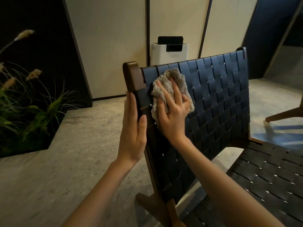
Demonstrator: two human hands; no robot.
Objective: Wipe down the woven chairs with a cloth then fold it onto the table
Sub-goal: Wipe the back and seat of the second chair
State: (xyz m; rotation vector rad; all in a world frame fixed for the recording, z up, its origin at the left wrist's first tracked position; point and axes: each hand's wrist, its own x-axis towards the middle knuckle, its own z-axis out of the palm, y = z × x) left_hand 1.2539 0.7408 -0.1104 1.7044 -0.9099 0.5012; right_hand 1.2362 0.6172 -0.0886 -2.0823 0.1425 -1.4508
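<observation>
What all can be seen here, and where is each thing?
Woven chair: one, dark straps on a brown wood frame, centre and right.
Cloth: one, grey, pressed on the chair's backrest, upper left part.
Plants: green clump, left edge.
White appliance: one, by the back wall.
Wooden leg: brown, right edge, of other furniture.
Left hand: flat against the backrest's side rail.
Right hand: spread on the cloth.

right hand (172, 112) pressing cloth (177, 79), woven chair (221, 99)
</observation>
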